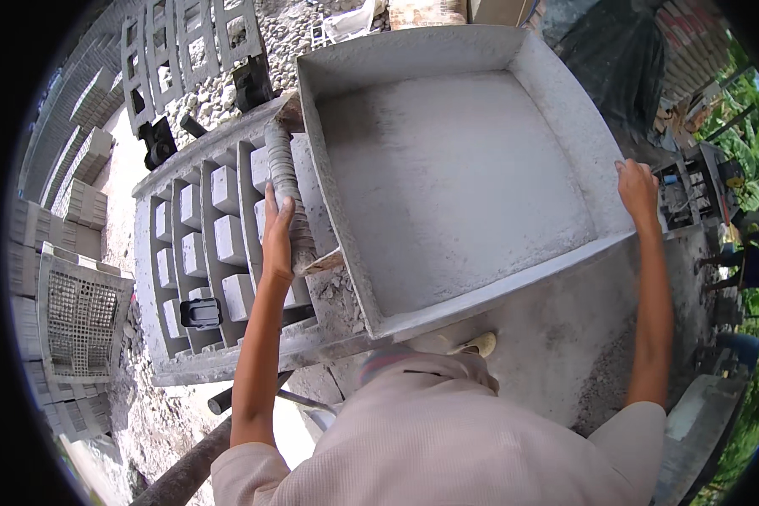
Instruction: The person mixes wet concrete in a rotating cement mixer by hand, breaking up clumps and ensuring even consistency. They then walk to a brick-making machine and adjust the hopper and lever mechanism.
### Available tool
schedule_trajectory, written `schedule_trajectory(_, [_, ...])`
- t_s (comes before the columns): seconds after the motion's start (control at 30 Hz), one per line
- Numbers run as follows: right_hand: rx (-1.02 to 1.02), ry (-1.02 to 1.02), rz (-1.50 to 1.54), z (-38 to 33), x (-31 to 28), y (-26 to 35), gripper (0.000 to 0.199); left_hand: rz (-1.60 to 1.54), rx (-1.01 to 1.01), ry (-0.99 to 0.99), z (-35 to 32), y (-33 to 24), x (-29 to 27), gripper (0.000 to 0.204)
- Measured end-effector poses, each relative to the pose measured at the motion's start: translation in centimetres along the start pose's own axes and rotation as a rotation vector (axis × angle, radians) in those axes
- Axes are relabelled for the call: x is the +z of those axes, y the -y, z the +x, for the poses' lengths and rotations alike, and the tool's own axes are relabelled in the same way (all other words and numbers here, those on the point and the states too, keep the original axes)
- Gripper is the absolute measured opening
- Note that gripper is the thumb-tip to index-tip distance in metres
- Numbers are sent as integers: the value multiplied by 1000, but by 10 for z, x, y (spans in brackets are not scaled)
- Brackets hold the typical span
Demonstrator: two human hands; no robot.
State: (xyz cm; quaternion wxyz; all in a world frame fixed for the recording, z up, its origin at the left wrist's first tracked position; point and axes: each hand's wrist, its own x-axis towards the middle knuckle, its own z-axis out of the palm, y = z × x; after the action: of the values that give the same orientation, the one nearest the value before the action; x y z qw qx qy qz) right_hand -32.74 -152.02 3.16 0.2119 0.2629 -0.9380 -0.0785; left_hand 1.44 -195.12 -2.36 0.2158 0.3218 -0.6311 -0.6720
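A large grey metal tray (464, 185) with raised walls lies in front of me, its inside coated with pale dust. My left hand (278, 240) is closed round a thick wrapped handle (283, 164) fixed along the tray's left side. At the tray's right wall, my right hand (639, 192) is closed over the rim; its fingertips are partly hidden. Under and left of the handle sits a concrete-crusted block mould (243, 181), with rows of grey rectangular cores between metal strips. A small black plastic piece (201, 313) rests on the mould's near part.
Another slotted metal frame (190, 51) stands beyond the mould, over loose gravel (287, 51). Stacked concrete blocks (80, 207) and a grid crate (83, 312) are at left. A metal pipe (181, 468) crosses the lower left. Machinery (691, 190) stands close to my right hand.
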Motion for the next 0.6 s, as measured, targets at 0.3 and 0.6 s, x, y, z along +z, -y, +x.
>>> schedule_trajectory(0.3, [2,79,-17,13,18,-24,29,216,195,5,10,8,-9,77])
schedule_trajectory(0.6, [102,48,80,14,19,-25,27,-68,338,-260,53,-30,-66,71])
